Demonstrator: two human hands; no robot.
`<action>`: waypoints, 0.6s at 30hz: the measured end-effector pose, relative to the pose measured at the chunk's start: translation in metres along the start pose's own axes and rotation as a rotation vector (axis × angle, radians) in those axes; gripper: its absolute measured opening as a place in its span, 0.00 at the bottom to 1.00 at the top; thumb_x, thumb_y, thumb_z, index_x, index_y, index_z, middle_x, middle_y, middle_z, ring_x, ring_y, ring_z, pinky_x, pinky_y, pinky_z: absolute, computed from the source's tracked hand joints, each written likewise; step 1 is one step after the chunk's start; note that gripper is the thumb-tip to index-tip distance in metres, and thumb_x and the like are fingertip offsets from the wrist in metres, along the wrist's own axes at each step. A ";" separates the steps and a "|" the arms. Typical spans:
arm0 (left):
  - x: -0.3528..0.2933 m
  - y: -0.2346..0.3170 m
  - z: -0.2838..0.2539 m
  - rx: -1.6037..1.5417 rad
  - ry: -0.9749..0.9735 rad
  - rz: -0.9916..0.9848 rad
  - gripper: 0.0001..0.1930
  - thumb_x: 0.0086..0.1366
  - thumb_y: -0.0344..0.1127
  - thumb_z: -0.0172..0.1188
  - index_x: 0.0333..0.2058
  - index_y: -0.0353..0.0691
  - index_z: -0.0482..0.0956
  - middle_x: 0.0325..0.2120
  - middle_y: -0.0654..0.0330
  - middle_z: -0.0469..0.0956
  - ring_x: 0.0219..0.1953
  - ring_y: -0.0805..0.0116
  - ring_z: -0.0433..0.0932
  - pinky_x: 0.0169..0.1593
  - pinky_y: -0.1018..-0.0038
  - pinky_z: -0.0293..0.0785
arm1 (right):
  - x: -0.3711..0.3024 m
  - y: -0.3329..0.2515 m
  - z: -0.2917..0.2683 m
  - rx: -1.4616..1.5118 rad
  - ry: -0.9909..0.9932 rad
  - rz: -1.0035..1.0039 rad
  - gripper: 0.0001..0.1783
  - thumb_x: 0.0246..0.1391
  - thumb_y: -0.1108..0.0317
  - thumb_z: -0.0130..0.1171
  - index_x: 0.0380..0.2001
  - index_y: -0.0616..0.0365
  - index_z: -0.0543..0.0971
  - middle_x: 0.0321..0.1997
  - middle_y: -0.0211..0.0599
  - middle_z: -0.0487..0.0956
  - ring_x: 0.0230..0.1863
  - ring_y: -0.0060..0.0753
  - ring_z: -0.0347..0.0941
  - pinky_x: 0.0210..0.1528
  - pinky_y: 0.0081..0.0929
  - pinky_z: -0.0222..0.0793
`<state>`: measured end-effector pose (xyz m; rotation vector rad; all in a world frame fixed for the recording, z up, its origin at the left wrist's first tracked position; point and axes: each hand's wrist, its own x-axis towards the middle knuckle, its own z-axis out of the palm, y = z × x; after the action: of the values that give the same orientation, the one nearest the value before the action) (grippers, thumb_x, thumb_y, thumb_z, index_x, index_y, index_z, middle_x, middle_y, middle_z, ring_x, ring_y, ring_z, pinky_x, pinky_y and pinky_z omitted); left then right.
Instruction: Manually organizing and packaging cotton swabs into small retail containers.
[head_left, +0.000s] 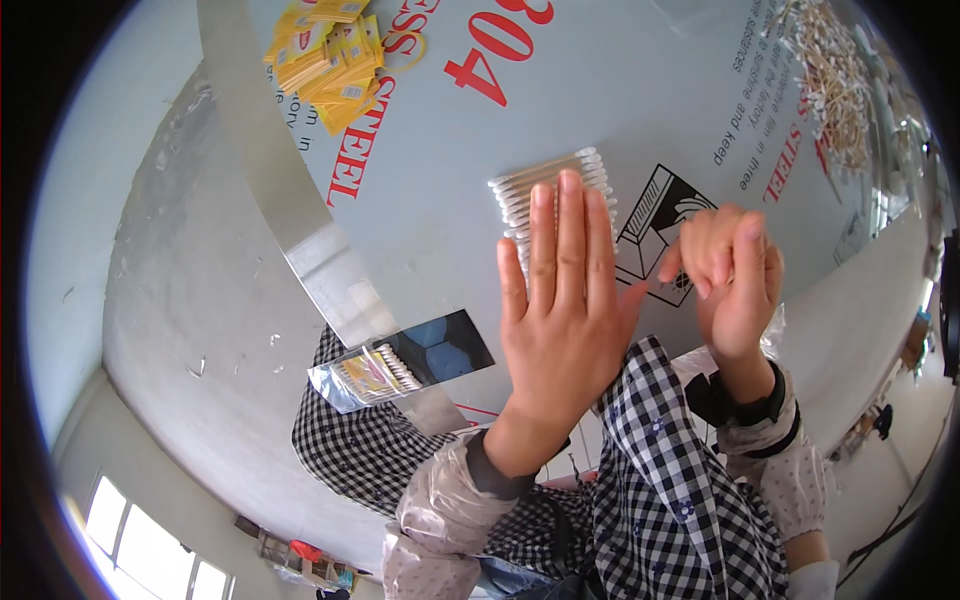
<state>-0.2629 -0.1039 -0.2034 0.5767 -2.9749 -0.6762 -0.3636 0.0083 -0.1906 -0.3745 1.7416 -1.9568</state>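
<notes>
A row of white-tipped cotton swabs lies side by side on the film-covered table. My left hand rests flat over it, fingers stretched out and covering the middle and lower part of the row. To its right is my right hand, raised with its fingers loosely curled and the thumb pointing up. Nothing shows sticking out of that hand; its inner side is mostly hidden. Near the table's front edge, left of my left wrist, a clear packet holds swabs and a yellow card.
Yellow printed cards are heaped at the far left beside a rubber band. Many loose cotton swabs are piled at the far right. A dark rectangle with blue shapes lies by the packet. Checkered cloth covers my lap.
</notes>
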 end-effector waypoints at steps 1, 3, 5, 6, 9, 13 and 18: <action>0.002 0.002 0.004 0.043 0.003 0.014 0.38 0.68 0.59 0.44 0.66 0.34 0.61 0.68 0.50 0.59 0.71 0.55 0.55 0.72 0.55 0.45 | 0.001 -0.001 -0.005 0.004 0.032 -0.002 0.26 0.73 0.58 0.37 0.18 0.53 0.63 0.16 0.24 0.60 0.17 0.17 0.54 0.24 0.24 0.70; 0.000 0.000 0.013 0.083 0.018 0.009 0.42 0.67 0.65 0.40 0.66 0.34 0.61 0.68 0.51 0.59 0.71 0.56 0.56 0.72 0.56 0.45 | 0.000 0.000 -0.006 0.031 0.079 -0.010 0.26 0.73 0.58 0.36 0.18 0.54 0.63 0.16 0.25 0.60 0.17 0.17 0.54 0.22 0.22 0.65; -0.008 0.001 0.023 0.176 0.044 0.002 0.49 0.64 0.74 0.29 0.66 0.35 0.62 0.68 0.53 0.60 0.71 0.57 0.57 0.72 0.57 0.45 | -0.003 0.000 -0.005 0.018 0.079 -0.012 0.26 0.73 0.58 0.36 0.18 0.54 0.63 0.16 0.25 0.60 0.16 0.17 0.54 0.22 0.22 0.65; -0.012 0.002 0.029 0.170 0.045 0.006 0.49 0.64 0.74 0.29 0.66 0.35 0.62 0.68 0.53 0.60 0.71 0.57 0.57 0.72 0.57 0.45 | -0.004 0.000 -0.005 0.002 0.078 -0.013 0.27 0.74 0.57 0.36 0.18 0.54 0.63 0.16 0.25 0.61 0.16 0.17 0.54 0.22 0.22 0.64; -0.012 0.004 0.029 0.142 0.075 -0.030 0.50 0.64 0.75 0.28 0.66 0.35 0.61 0.68 0.52 0.59 0.71 0.57 0.57 0.73 0.56 0.44 | -0.001 0.004 -0.002 0.017 0.069 -0.007 0.27 0.74 0.57 0.36 0.17 0.55 0.63 0.15 0.25 0.61 0.16 0.17 0.54 0.21 0.21 0.63; -0.004 -0.003 0.023 0.171 0.066 -0.006 0.50 0.64 0.75 0.31 0.66 0.34 0.61 0.68 0.47 0.59 0.71 0.53 0.55 0.73 0.54 0.41 | 0.005 0.012 0.004 0.066 0.065 -0.039 0.26 0.74 0.56 0.36 0.20 0.56 0.65 0.19 0.27 0.63 0.19 0.20 0.58 0.27 0.24 0.65; 0.000 -0.025 0.010 -0.631 0.414 0.023 0.45 0.70 0.64 0.40 0.70 0.31 0.44 0.72 0.43 0.42 0.75 0.50 0.38 0.73 0.54 0.32 | 0.014 0.021 0.017 0.134 0.118 -0.201 0.22 0.73 0.55 0.35 0.38 0.63 0.71 0.38 0.38 0.74 0.40 0.32 0.73 0.50 0.33 0.70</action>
<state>-0.2555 -0.1211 -0.2228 0.5401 -2.2136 -1.2392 -0.3626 -0.0150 -0.2105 -0.4086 1.6877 -2.2662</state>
